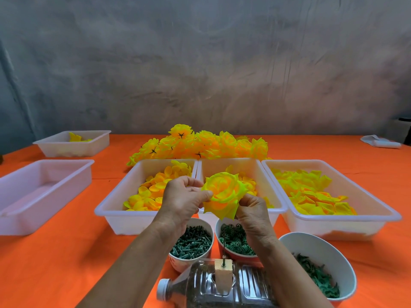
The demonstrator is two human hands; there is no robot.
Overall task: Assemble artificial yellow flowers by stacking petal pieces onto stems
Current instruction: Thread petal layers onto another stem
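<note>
Your two hands meet over the middle tray. Your left hand (184, 196) pinches the flower's (224, 194) left edge between thumb and curled fingers; your right hand (252, 210) grips it from below on the right, fingers curled round its base. The flower sits in the air between them, above the near rim of the middle tray (275, 210).

Five white trays stand on the orange table (66, 263). Three lie side by side before you, each holding loose yellow petals: the left tray (106, 210), the middle one, and the right tray (387, 215). Two more sit far left: a near tray (13, 210) and a far tray (55, 147) with a few yellow pieces.

Behind the three trays lies a pile of finished flowers (200, 143).

Three bowls of green parts stand near you: left bowl (191, 241), middle bowl (233, 240), right bowl (322, 263). One bottle (211, 287) lies on its side at the near edge, carrying a block (223, 274) with a thin upright pin (224, 247).
</note>
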